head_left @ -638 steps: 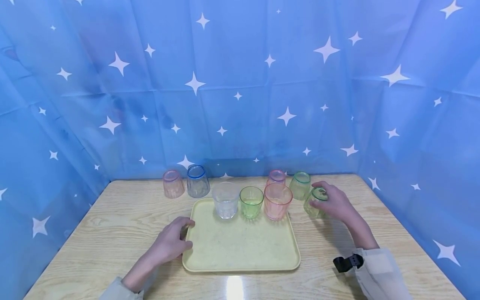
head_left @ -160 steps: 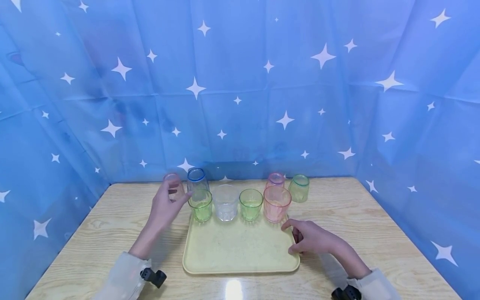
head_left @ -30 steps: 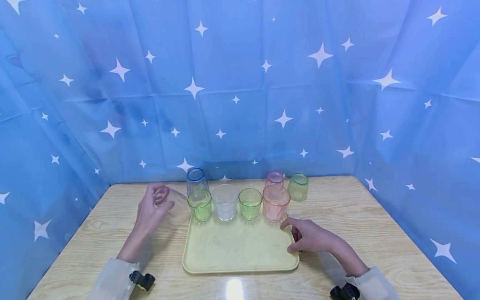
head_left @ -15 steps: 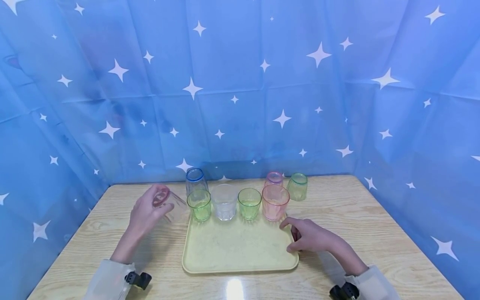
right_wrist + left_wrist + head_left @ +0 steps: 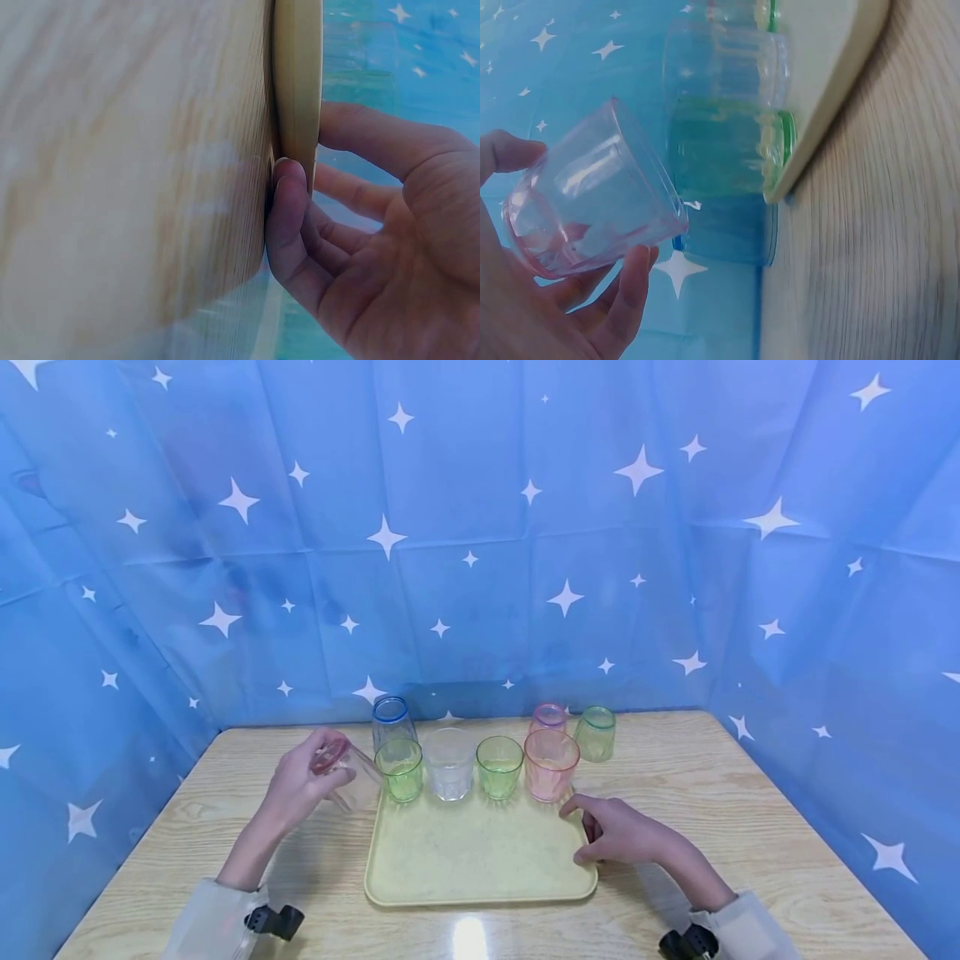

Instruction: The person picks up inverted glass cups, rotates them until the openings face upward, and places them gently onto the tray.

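My left hand [image 5: 296,781] grips a pink drinking glass [image 5: 356,781] in the air left of the tray. In the left wrist view this glass [image 5: 592,195] is tilted, its base toward the palm and its mouth facing away. My right hand [image 5: 626,835] holds the right rim of the pale yellow tray [image 5: 480,860]; in the right wrist view its curled fingers [image 5: 289,217] lie against the tray's edge. Upright along the tray's far side stand a green glass [image 5: 405,781], a clear glass [image 5: 452,777], another green glass [image 5: 499,777] and a pink-red glass [image 5: 550,777].
Behind the tray, upside down on the wooden table [image 5: 675,793], are a blue-tinted glass [image 5: 392,727], a pink glass [image 5: 549,718] and a green glass [image 5: 597,739]. A blue curtain [image 5: 480,593] with white stars closes off the back and sides.
Since 5.3 s ago my left hand has lifted the pink glass off the table and tilted it. Earlier my right hand was on a green glass; lately it keeps to the tray's rim.
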### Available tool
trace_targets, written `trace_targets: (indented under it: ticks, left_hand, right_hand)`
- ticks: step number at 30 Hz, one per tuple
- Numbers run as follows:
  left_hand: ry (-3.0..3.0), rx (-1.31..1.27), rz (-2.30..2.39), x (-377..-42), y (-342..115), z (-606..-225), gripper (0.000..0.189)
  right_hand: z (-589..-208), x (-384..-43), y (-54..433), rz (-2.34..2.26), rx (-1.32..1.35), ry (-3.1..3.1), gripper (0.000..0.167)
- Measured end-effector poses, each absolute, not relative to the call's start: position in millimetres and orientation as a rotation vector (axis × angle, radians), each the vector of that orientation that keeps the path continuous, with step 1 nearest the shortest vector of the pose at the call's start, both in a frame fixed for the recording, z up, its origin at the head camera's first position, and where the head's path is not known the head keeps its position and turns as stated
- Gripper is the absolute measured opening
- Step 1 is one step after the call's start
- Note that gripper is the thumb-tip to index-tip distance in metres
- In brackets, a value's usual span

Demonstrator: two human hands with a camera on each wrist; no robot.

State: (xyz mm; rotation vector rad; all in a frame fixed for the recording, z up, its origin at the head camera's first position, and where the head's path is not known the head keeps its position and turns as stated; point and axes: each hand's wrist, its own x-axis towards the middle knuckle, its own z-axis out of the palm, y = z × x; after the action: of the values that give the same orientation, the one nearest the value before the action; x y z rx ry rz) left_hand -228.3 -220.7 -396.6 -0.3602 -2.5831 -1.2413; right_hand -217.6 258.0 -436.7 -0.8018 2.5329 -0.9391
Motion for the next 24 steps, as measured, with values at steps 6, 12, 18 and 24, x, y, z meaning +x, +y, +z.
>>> trace_targets:
  ticks: [6,12,18,24]
  left_hand:
    - [-2.497,-0.426,-1.539,-226.6,-215.1,-397.5,0.038]
    - [-2.440,-0.519,-1.734,-228.8,-208.3,-401.2,0.037]
    - [-2.431,-0.570,-1.758,-228.1,-204.3,-401.9,0.036]
    - [-2.414,-0.619,-1.771,-225.0,-198.7,-400.9,0.038]
  right_hand:
    - [-436.3,-218.5,258.5,-0.943,-0.794,2.523,0.055]
    - [-436.2,-218.4,258.6,-0.941,-0.791,2.528,0.055]
    - [-435.5,-218.1,257.2,-0.936,-0.785,2.530,0.055]
    - [-434.3,-217.7,256.5,-0.935,-0.776,2.529,0.056]
